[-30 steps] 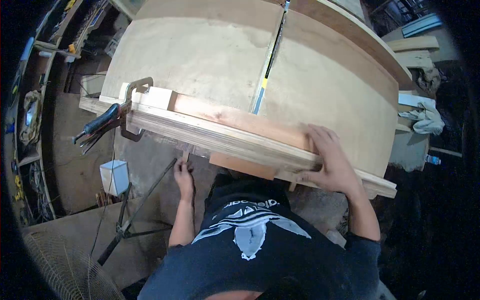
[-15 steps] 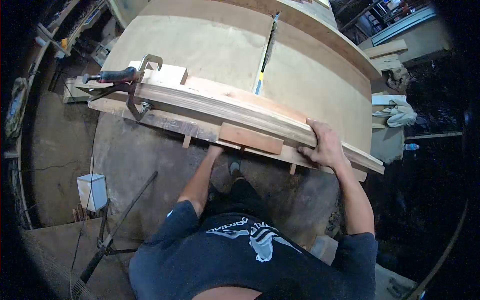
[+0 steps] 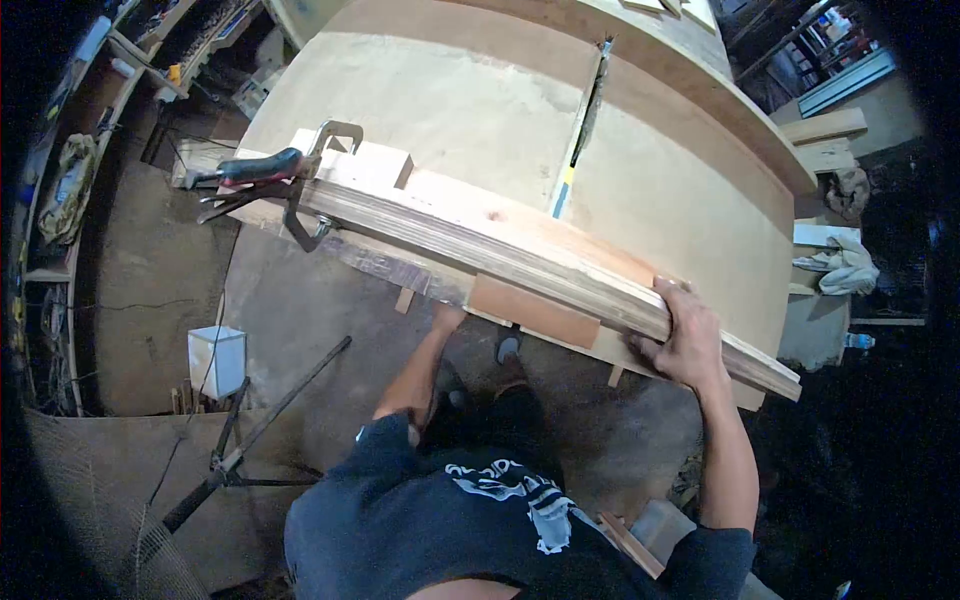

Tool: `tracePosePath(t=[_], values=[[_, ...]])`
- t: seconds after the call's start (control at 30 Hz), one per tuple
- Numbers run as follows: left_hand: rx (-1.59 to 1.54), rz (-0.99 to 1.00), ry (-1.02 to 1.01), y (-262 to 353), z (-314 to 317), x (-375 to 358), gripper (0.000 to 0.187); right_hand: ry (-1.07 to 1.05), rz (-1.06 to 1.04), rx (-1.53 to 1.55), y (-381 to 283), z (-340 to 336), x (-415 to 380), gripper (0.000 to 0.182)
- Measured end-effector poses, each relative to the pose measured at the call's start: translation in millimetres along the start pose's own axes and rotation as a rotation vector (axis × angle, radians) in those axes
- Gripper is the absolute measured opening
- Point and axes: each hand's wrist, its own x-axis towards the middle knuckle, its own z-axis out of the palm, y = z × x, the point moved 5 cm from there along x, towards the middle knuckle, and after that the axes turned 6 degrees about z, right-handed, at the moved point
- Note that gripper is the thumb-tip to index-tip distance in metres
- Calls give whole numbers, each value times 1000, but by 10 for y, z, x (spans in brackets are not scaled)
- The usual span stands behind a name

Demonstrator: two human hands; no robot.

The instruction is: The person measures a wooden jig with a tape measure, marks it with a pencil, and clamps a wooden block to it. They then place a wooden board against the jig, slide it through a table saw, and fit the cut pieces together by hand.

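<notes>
A long laminated wooden board (image 3: 480,235) lies across the near side of the worktable (image 3: 420,90). My right hand (image 3: 690,335) grips it near the right end, fingers over the top and thumb against the front face. At the board's left end a locking C-clamp (image 3: 290,180) with a dark and red handle is fastened, beside a pale wooden block (image 3: 382,166). My left hand (image 3: 449,317) reaches under the table's front edge; its fingers are hidden there. Just right of it, a reddish-brown wood piece (image 3: 535,311) sits along that edge.
A slot (image 3: 585,130) runs through the tabletop, with a raised wooden rail (image 3: 690,70) behind it. A metal stand (image 3: 240,455) and a white box (image 3: 217,360) are on the floor at left. Cloth (image 3: 845,265) and wood offcuts lie at right.
The view has shifted, so the table and both hands appear farther right and slightly lower. My right hand keeps its grip on the board, and my left stays under the edge.
</notes>
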Motion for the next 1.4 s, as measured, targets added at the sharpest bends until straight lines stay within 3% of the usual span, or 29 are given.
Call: tracePosePath(t=[0.07,0.17,0.23,0.3,0.33,0.37,0.43,0.53,0.63,0.73,0.8,0.9,1.13,1.2,1.23,1.3,1.33,1.4], values=[[39,28,-11,-51,5,-130,31,9,32,-2,65,-5,72,70],[81,53,-59,198,544,-523,31,62,-61,58,75,11,34,68],[101,98,-55,283,713,-380,31,62,-87,31,112,-16,94,68],[115,115,-60,-877,-387,-1737,32,32,-113,4,88,-6,27,69],[118,130,-45,-230,-23,-251,32,42,-94,22,98,-12,68,69],[134,135,-47,-176,-20,-91,32,39,-62,56,90,17,45,68],[165,170,-73,-214,27,-352,32,3,-47,43,81,34,22,68],[161,269,-82,265,700,-742,32,8,-63,-39,128,-37,91,67],[177,322,-72,-93,282,-477,33,29,-100,33,149,22,-6,65],[204,385,-42,-237,13,-339,33,62,-111,-22,104,-5,4,79],[191,421,-16,-22,10,-194,33,34,-66,-8,124,8,-9,62],[131,360,-31,377,-106,-47,37,18,-54,-31,111,-31,-5,65],[107,208,-120,583,-286,-161,44,26,-65,-52,107,19,-16,72],[-75,349,140,777,-47,-334,49,20,-72,-68,121,10,-16,73],[-76,350,148,633,173,-344,49,8,-85,-74,112,29,-6,74],[411,495,220,199,671,-316,48,-11,-62,-62,100,61,-33,74],[407,507,231,-31,626,-112,48,-19,-36,-65,128,43,-11,73],[-354,210,-133,-590,528,172,47,-15,-30,-79,150,31,-33,73]])
